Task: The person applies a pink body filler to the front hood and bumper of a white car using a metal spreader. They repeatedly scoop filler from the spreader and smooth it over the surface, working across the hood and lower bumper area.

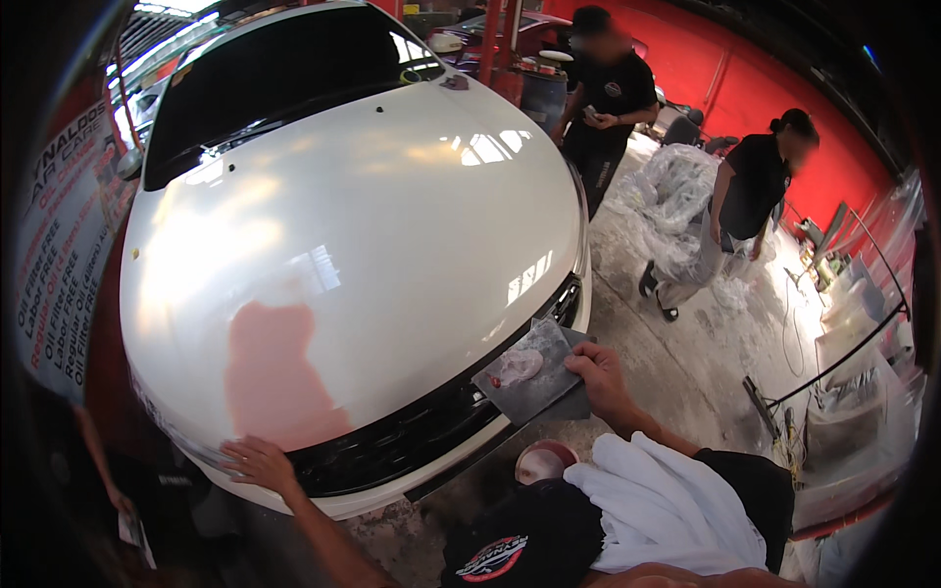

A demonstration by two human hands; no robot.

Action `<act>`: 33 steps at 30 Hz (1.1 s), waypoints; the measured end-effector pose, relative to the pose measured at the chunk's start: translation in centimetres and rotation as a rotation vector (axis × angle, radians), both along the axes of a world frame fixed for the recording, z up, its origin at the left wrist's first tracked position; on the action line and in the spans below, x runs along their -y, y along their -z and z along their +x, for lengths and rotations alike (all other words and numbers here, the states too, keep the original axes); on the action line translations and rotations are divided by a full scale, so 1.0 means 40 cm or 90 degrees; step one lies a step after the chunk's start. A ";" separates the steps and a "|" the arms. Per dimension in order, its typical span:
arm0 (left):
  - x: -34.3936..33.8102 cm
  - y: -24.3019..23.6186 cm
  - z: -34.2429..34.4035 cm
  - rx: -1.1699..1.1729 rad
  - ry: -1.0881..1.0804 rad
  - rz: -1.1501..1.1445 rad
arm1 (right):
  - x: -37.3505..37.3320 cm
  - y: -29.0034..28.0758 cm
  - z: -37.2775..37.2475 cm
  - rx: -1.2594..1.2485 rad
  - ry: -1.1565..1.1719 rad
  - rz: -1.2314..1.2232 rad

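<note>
My left hand (260,461) lies with fingers extended on the front edge of the white car's hood (421,235), just below a pinkish filler patch (274,367). My right hand (598,377) grips a dark grey flat sheet (559,407) with a paler square piece on top, smeared with a whitish-pink paste (520,366), held over the front grille (372,456) at the right. Below it sits a maroon bucket (546,461). A white cloth (662,500) is draped at my body.
Two people (608,98) (745,186) stand right of the car by heaped clear plastic (667,181). A bystander's arm (98,461) shows at left beside a printed banner (64,255). A long-handled tool (853,353) and plastic-covered items (843,451) line the right side.
</note>
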State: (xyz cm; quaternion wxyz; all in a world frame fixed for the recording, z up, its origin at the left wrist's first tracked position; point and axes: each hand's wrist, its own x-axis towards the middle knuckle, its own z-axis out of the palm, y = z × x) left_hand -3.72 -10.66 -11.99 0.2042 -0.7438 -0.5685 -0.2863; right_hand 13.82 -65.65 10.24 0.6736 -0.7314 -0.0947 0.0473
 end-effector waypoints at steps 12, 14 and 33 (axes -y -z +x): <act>0.823 -0.133 0.093 0.115 0.851 -0.382 | -0.097 0.049 0.025 0.043 0.037 0.161; 0.828 -0.158 -0.021 0.111 1.011 -0.887 | -0.117 0.032 -0.005 0.002 0.027 0.205; 0.365 -0.179 -0.262 0.598 0.179 -0.492 | -0.098 0.029 -0.010 -0.013 0.013 0.072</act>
